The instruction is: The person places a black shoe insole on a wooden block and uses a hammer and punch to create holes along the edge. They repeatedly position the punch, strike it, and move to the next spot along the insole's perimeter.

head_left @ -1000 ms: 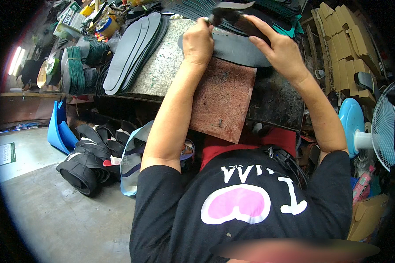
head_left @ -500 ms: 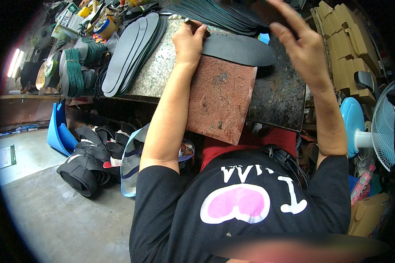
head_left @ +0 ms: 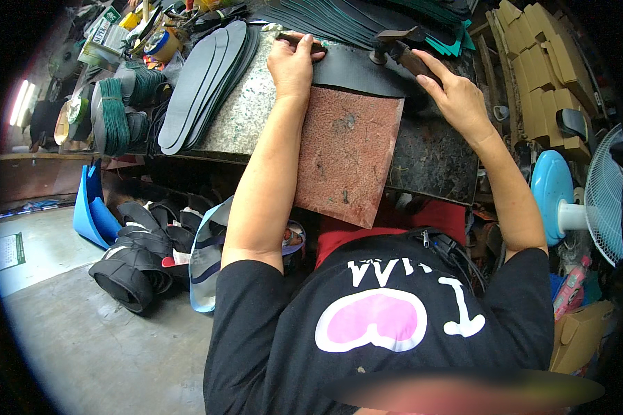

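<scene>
A dark shoe sole (head_left: 353, 69) lies across the bench at the far middle, over the top edge of a reddish-brown rough sheet (head_left: 349, 149). My left hand (head_left: 292, 69) is at the sole's left end, fingers closed round a dark, rod-like tool (head_left: 299, 40) whose kind I cannot make out. In my right hand (head_left: 457, 100) is a hammer, gripped by its wooden handle (head_left: 417, 64). The hammer's round face hangs over the right part of the sole; whether it touches cannot be told.
Stacked dark soles (head_left: 204, 83) lie left of my left hand, and more green-edged soles (head_left: 325, 24) lie behind. Bundled green-edged strips (head_left: 115, 114) and a tub (head_left: 163, 45) crowd the left. Cardboard boxes (head_left: 547, 69) and a blue fan (head_left: 550, 187) stand to the right.
My right hand, blurred and raised higher before, has come down and left with the hammer toward the sole. The left hand has shifted slightly left.
</scene>
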`<state>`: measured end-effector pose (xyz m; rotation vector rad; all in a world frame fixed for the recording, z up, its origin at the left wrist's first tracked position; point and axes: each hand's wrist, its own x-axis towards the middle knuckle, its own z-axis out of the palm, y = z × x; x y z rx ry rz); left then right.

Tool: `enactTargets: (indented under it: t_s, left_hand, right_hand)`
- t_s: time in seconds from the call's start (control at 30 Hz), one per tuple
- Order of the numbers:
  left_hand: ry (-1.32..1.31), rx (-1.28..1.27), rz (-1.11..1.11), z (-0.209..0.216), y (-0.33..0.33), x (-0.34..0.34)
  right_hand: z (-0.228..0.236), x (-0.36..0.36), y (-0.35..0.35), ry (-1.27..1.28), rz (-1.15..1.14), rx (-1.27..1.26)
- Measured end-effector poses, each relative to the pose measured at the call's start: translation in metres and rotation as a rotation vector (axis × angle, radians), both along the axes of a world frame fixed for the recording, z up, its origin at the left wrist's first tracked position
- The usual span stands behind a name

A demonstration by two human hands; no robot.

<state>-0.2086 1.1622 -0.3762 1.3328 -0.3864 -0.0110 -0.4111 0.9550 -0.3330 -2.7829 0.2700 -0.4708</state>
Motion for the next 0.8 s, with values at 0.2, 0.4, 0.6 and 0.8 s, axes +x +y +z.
enactTargets:
  t_s: [0.2, 0.4, 0.6, 0.8]
  left_hand:
    - [0.069, -0.161, 0.001, 0.0, -0.003, -0.002]
    - [-0.046, 0.238, 0.047, 0.001, -0.005, -0.003]
    - [-0.585, 0.73, 0.162, 0.016, -0.011, -0.015]
    - [-0.604, 0.727, 0.246, 0.011, -0.016, -0.016]
  right_hand:
    - [0.008, 0.002, 0.004, 0.071, -0.039, -0.051]
    - [0.044, -0.004, 0.015, 0.15, -0.051, 0.04]
    - [0.107, -0.007, 0.041, -0.526, 0.28, 0.446]
    - [0.041, 0.011, 0.019, -0.024, -0.022, 0.096]
